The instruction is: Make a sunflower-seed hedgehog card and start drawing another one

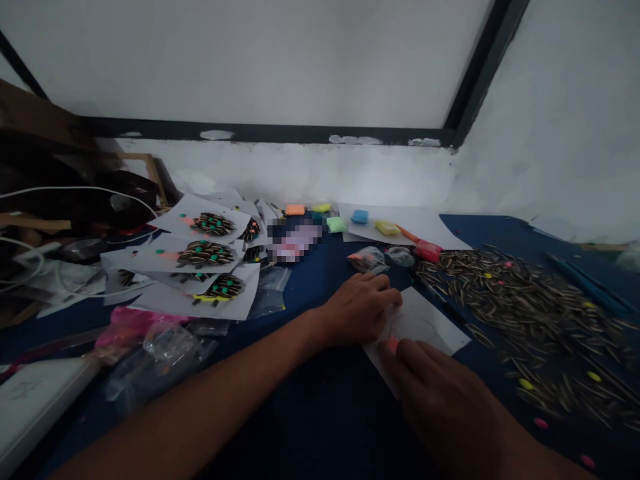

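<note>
A white sheet of paper (453, 333) with a thin drawn outline lies on the dark blue table in front of me. My left hand (363, 307) rests on its left side, fingers curled and closed, holding the sheet down. From the near side my right hand (440, 380) reaches over the paper, its fingers closed at a small lump of orange-pink clay (393, 344) that is pressed against the sheet. Most of the lump is covered by the fingers. Beyond the left hand sits a clear plastic wrapper (369, 259) with some orange clay in it.
Striped sunflower seeds (530, 307) spread across the right, beside a dark pen (445, 300). Finished-looking seed hedgehog pictures (213, 253) are stacked at left, above crumpled plastic bags (170, 347). Coloured clay packs (360, 217) line the back. A white box (40, 407) stands near left.
</note>
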The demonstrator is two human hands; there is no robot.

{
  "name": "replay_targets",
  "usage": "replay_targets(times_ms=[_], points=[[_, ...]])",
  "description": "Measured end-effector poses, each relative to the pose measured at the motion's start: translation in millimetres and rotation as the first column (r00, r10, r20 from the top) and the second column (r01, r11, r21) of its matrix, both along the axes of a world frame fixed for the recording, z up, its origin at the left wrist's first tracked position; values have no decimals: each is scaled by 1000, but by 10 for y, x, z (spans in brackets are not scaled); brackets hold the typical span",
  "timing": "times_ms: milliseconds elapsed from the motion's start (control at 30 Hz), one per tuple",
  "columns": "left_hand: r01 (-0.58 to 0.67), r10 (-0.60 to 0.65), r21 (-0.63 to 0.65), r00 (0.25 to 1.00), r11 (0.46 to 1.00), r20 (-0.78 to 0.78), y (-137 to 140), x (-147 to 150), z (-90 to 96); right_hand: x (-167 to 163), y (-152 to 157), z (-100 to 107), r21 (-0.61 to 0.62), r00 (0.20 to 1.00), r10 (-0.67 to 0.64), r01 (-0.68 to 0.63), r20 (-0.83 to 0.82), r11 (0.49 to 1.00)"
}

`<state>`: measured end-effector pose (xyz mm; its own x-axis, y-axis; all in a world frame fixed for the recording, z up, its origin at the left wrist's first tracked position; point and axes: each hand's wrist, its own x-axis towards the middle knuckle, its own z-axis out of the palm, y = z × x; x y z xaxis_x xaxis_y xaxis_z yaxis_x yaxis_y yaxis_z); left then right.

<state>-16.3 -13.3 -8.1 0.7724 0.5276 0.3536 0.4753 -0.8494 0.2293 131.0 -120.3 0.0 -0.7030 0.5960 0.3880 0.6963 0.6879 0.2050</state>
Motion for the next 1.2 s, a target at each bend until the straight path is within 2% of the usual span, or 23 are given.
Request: replay_targets(times_ms=[233, 400, 633, 867, 1033, 1200], points=[[1, -1, -2, 1000, 1000, -1, 4, -3, -3, 41, 7, 53, -97, 999, 5, -8, -31, 995], [13, -13, 2, 1000, 1000, 7, 16, -7, -5, 117, 31, 108, -22, 995, -49, 47, -88, 999], [23, -23, 1, 999, 1000, 23, 24, -12, -18, 68, -7, 61, -12, 996, -38, 37, -76, 999], [20, -20, -3, 999, 1000, 28, 22, -18, -16, 115, 1, 76, -111, 998, -37, 31, -48, 993], [22, -22, 2, 1000, 1000, 13, 28, -17, -16, 211, 63, 82, 52, 994, -105, 105, 8, 993], [26, -26, 6, 1000, 1000, 12, 31, -17, -22, 199, 69, 75, 76, 995, -98, 95, 31, 993]])
